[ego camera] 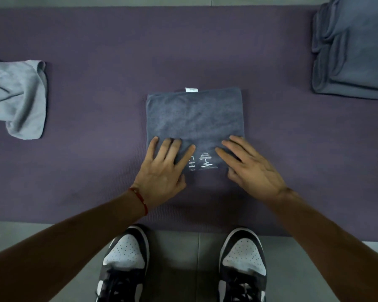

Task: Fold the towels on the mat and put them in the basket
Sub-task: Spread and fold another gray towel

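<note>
Lying flat in the middle of the purple mat: a folded blue-grey towel, square in shape. Showing a small white tag at the far edge and some white letters at the near edge, between the two hands.

Pressing down on the near left corner of the folded towel: the left hand, fingers straight and spread apart, gripping nothing. Wearing a thin red string round that wrist.

Resting on the near right corner of the same towel: the right hand, fingers also straight and a little apart, lying flat, gripping nothing. Thumb reaching down past the near edge onto the mat.

Sitting crumpled at the left side of the mat, well apart from the folded towel: a lighter grey towel, not yet folded, running off the left edge of the view.

Piled up at the far right corner of the mat: a stack of folded blue-grey towels, partly cut off by the edge of the view.

Standing on the grey tiled floor just before the near edge of the mat: two black and white sneakers, toes pointing at the mat.
</note>
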`<state>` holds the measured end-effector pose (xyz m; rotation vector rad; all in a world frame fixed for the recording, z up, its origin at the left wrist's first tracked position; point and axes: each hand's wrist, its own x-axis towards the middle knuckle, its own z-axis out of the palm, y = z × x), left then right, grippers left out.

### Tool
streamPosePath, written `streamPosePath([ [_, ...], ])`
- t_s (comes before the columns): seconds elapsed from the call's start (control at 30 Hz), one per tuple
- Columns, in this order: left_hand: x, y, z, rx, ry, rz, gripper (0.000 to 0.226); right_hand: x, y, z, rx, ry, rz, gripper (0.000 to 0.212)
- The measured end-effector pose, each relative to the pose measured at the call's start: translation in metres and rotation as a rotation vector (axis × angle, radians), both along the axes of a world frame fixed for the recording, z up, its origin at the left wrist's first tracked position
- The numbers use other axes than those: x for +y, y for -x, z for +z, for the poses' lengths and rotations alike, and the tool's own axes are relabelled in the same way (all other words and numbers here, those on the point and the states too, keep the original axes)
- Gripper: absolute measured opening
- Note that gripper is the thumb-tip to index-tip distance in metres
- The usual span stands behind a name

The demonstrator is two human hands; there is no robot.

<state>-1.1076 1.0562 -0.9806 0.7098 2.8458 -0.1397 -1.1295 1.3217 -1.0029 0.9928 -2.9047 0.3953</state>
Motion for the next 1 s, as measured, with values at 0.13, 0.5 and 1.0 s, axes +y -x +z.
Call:
streamPosePath([
  [0.13, 0.013, 0.003, 0.008, 0.008, 0.048, 0.079, 0.076, -0.018, 0.010, 0.018, 0.009, 0.127, -0.191, 0.037],
  [0.5, -0.042, 0.029, 0.009, 0.054, -0.333, 0.099, 0.043, 0.026, 0.038, 0.015, -0.188, -0.014, 0.047, 0.049],
  [1.0, -0.073, -0.024, 0.033, -0.304, -0.856, 0.492, 0.014, 0.017, -0.031, 0.057, -0.631, 0.334, -0.422, 0.015],
])
